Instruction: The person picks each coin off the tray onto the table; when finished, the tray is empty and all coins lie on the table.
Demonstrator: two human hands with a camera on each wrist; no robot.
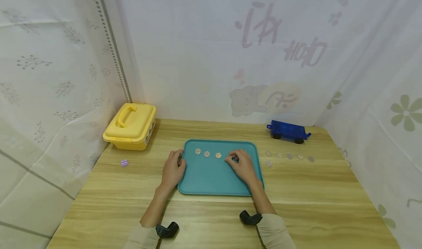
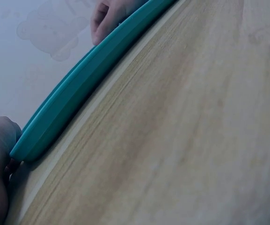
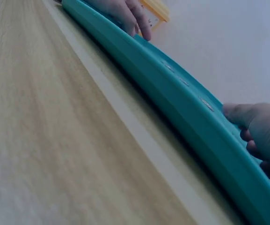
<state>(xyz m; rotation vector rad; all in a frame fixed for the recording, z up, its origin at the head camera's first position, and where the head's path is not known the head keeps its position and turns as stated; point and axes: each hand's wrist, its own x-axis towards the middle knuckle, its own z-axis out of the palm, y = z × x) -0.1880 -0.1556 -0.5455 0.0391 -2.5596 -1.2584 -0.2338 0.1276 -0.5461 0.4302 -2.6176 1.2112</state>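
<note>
A teal tray (image 1: 214,179) lies on the wooden table. Three round coins sit in a row near its far side: a left coin (image 1: 197,151), a middle coin (image 1: 206,154) and a right coin (image 1: 218,155). My right hand (image 1: 243,165) reaches over the tray's right part and pinches another coin (image 1: 230,156), mostly covered by the fingertips, at the row's right end. My left hand (image 1: 173,170) grips the tray's left rim, thumb at the edge. In the right wrist view the right hand (image 3: 263,129) is above the tray, close to the coins.
Right of the tray several coins (image 1: 289,156) form a row, with a single coin (image 1: 269,164) nearer. A blue toy wagon (image 1: 288,130) stands behind them. At left are a yellow lidded box (image 1: 132,126) and a small purple block (image 1: 124,163). Patterned curtains (image 1: 197,58) enclose the table (image 1: 211,219).
</note>
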